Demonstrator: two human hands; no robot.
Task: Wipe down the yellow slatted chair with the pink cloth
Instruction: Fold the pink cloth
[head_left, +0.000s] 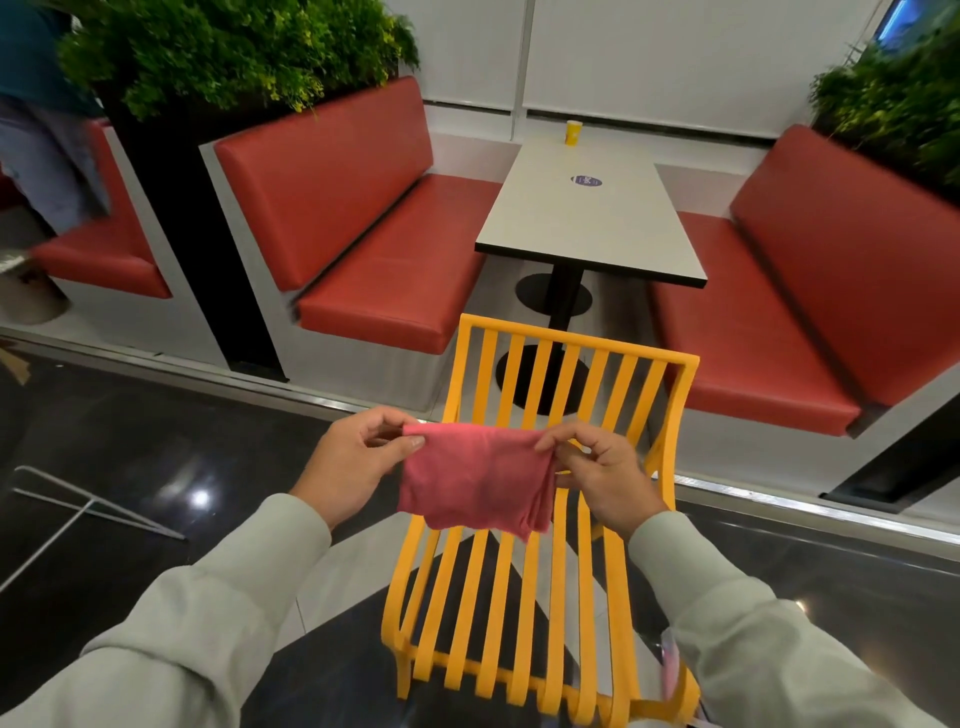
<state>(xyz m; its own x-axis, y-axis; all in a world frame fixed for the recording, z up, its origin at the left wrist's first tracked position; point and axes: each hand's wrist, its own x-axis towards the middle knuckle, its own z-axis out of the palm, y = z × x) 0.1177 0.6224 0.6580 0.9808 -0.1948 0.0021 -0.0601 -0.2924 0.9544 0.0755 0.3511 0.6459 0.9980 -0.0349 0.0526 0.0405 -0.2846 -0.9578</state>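
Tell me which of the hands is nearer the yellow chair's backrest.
Right. The right hand pinches the pink cloth directly before the backrest of the yellow slatted chair; the left hand pinches the cloth's other end off the chair's left edge, over the dark floor.

We see dark floor (156, 441) w/ chair (571, 339) standing on it; white bench (597, 234) carries yellow cup (573, 132) & round sticker (585, 181).
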